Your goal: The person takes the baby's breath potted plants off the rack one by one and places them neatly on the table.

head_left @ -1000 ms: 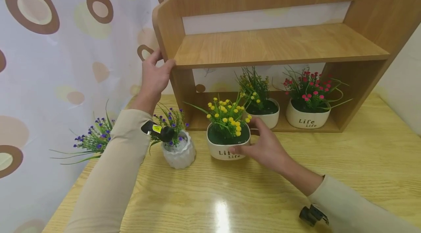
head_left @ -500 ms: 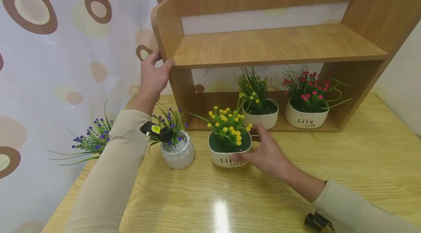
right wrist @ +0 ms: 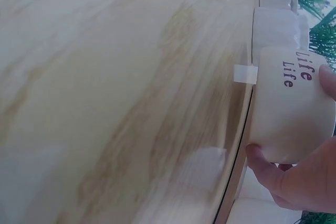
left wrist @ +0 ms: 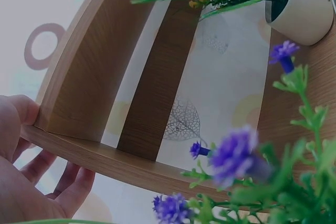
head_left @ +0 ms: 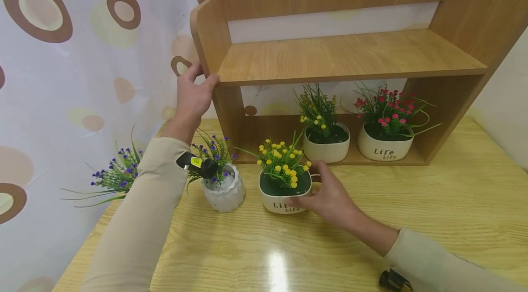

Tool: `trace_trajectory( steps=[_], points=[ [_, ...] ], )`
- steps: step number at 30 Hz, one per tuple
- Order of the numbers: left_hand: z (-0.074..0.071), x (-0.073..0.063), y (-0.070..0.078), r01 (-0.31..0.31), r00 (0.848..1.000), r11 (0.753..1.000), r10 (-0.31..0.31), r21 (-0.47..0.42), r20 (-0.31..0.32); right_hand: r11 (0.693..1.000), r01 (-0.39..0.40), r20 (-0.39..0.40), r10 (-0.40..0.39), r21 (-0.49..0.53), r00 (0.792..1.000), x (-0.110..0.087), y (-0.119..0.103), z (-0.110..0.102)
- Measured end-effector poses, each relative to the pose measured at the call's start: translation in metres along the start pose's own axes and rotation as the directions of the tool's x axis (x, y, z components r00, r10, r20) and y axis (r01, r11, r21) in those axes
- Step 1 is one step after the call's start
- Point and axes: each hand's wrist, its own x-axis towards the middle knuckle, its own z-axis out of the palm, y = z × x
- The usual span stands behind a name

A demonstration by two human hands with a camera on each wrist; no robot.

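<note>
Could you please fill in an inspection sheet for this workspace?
Surface: light wood-grain table, glare patch near the front.
Job's things: potted yellow-flowered plant in front of a two-tier wooden shelf; another yellow-flowered plant and a pink-flowered plant stand on its lower tier.
Clutter: purple-flowered plant in a white pot; a second purple-flowered plant at far left, its pot hidden.
Left hand: grips the shelf's left side.
Right hand: holds the front plant's pot.
Cables: nothing seen.
Surroundings: ring-patterned backdrop.
</note>
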Motion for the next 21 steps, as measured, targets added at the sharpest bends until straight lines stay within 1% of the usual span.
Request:
trace_trajectory(
  steps=[2,9,16,21],
  points=[
    [-0.0004,0.0001,-0.0002,-0.003,1.0,1.0,0.003,0.001,-0.003,1.0,0.007,0.001,-0.007,0.005,1.0,0.0,0.0006,0.0007],
    [-0.0008,0.0004,-0.0005,0.005,1.0,1.0,-0.005,0.005,-0.002,1.0,-0.007,-0.001,0.007,0.007,1.0,0.0029,0.0026,0.0032],
    [0.0004,0.0016,-0.0015,-0.013,1.0,1.0,0.013,-0.019,-0.007,1.0,-0.018,-0.003,0.018,-0.022,1.0,0.0061,0.0068,0.0051],
    [0.0001,0.0016,-0.0014,-0.021,1.0,1.0,0.021,-0.021,-0.007,0.999,-0.031,0.002,0.031,-0.036,1.0,0.0074,0.0084,0.0062]
  ],
)
